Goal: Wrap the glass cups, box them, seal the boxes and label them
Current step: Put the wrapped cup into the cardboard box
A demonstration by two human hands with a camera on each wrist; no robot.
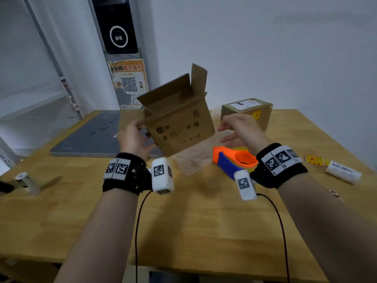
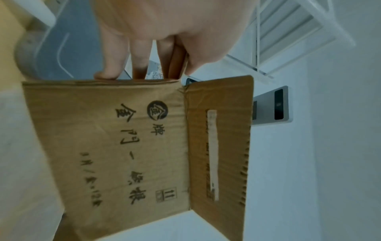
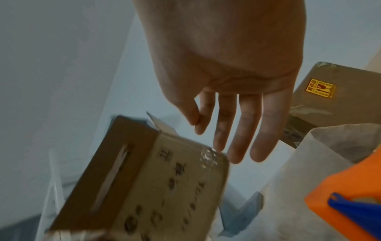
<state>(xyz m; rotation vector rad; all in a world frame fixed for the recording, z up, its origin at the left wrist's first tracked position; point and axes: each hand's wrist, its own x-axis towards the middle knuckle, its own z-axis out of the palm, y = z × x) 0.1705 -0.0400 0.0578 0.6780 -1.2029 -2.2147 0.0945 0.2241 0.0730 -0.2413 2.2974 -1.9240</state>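
An open brown cardboard box (image 1: 179, 121) with black printed characters hangs tilted above the table, its top flaps standing up. My left hand (image 1: 134, 137) grips it at its left corner; in the left wrist view the fingers (image 2: 111, 65) curl over the edge of the box (image 2: 115, 146). My right hand (image 1: 238, 129) hovers just right of the box with straight, spread fingers (image 3: 233, 130) and holds nothing; its fingertips are close to the corner of the box (image 3: 154, 187). No glass cup shows clearly.
A sealed, labelled box (image 1: 246, 111) stands at the back right. An orange and blue tape dispenser (image 1: 234, 160) and a pale wrapping sheet (image 1: 191, 162) lie below the held box. Label rolls (image 1: 343, 172) (image 1: 25, 180), yellow stickers (image 1: 315, 160) and a grey mat (image 1: 91, 135) are around.
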